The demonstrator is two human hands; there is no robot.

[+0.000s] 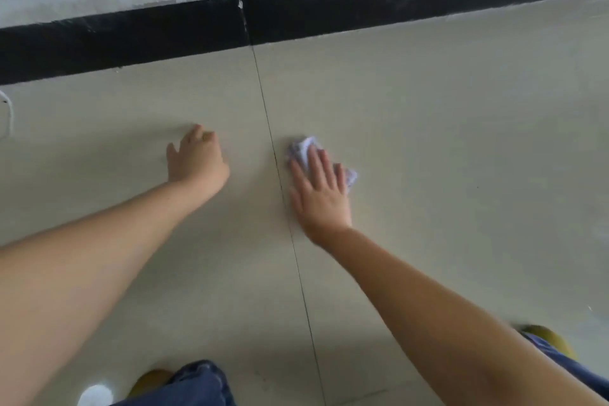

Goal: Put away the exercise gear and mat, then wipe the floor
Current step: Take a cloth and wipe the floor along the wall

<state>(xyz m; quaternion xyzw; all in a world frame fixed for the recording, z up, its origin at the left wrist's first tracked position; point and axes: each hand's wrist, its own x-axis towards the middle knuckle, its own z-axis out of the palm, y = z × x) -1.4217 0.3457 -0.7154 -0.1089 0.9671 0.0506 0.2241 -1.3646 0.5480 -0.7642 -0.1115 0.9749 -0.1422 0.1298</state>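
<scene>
Wiping stage | my right hand (321,189), fingers straight, presses the cloth (304,150) flat on the floor (445,142), just right of the tile seam (280,175) | my left hand (194,158) braces beside it, fingers bent, holding nothing.

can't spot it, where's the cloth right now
In the head view the cloth lies on the floor under the right hand, just right of the tile seam.

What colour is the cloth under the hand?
The cloth under the right hand is white with faint purple marks, in the head view.
</scene>
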